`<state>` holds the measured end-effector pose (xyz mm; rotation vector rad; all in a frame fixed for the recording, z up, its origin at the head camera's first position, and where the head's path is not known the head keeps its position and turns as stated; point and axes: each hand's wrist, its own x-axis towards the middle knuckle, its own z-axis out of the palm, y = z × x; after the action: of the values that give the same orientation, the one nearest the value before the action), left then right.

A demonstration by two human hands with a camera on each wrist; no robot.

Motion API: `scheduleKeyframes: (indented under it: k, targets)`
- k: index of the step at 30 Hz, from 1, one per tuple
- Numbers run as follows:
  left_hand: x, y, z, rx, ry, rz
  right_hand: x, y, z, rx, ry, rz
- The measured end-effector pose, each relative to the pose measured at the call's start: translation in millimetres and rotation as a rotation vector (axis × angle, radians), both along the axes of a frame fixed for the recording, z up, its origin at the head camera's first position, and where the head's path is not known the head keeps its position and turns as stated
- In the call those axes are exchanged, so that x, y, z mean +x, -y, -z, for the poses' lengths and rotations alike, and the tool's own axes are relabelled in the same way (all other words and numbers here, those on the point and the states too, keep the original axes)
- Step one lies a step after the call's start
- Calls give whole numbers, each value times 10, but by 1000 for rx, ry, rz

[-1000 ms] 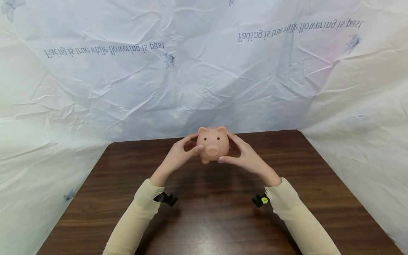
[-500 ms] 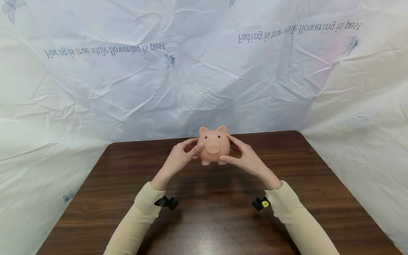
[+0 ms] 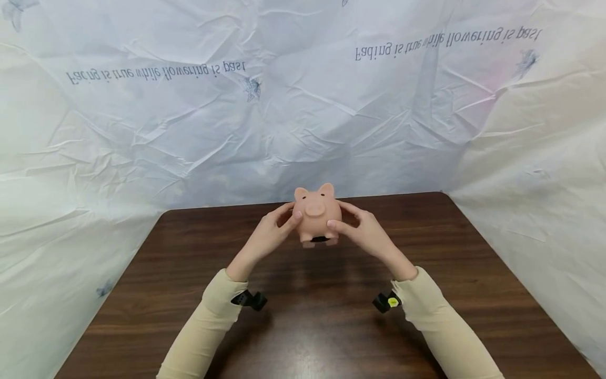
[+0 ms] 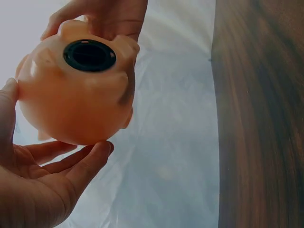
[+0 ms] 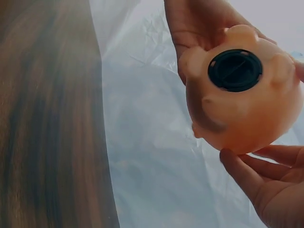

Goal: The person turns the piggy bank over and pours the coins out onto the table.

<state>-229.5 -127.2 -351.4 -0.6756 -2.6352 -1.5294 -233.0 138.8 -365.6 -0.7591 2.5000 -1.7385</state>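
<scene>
Piggy bank (image 3: 316, 223), pink, held above the far end of the table (image 3: 317, 326), tilted back — left hand (image 3: 266, 232) and right hand (image 3: 371, 235) grip its opposite sides, fingers (image 4: 87, 167) parted and curved round it — black plug (image 4: 90, 55) showing underneath.

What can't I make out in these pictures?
Inside of the pink pig: both wrist views, covered by its body and black cap.
Its back: head view, hidden behind its front.
Left grip and right grip: head view, some fingertips hidden behind the pig.
Any print on the yellow label: head view, too small.
Sleeves: cut off by head view's bottom edge.
</scene>
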Motion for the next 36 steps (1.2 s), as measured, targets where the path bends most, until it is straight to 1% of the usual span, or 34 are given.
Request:
scheduleKeyframes:
  k: [3, 5, 11, 15, 20, 22, 25, 27, 30, 34, 36]
  targets:
    - [-5, -10, 22, 22, 17, 17, -4, 13, -3, 22, 28, 8]
    - [-10, -15, 42, 44, 40, 39, -5, 17, -12, 20, 66, 9]
    - [-46, -19, 120, 130, 142, 108, -29, 12, -27, -55, 187, -3]
    - [-75, -14, 180, 195, 197, 158, -53, -1, -7, -83, 217, -3]
    - [-98, 6, 266, 326, 292, 231, -63, 16, 8, -58, 232, 14]
    - [-93, 14, 300, 352, 315, 257, -63, 38, 16, -52, 243, 24]
    - [-70, 18, 343, 372, 328, 291, -60, 71, 34, -56, 271, 34]
    - [-48, 15, 367, 389, 336, 296, -59, 86, 49, -66, 292, 31]
    - [-31, 2, 396, 423, 340, 279, -60, 90, 56, -71, 307, 15]
    - [-43, -20, 413, 449, 329, 253, -65, 73, 38, -39, 292, 13]
    - [-47, -28, 411, 453, 327, 242, -67, 64, 24, -9, 271, 27]
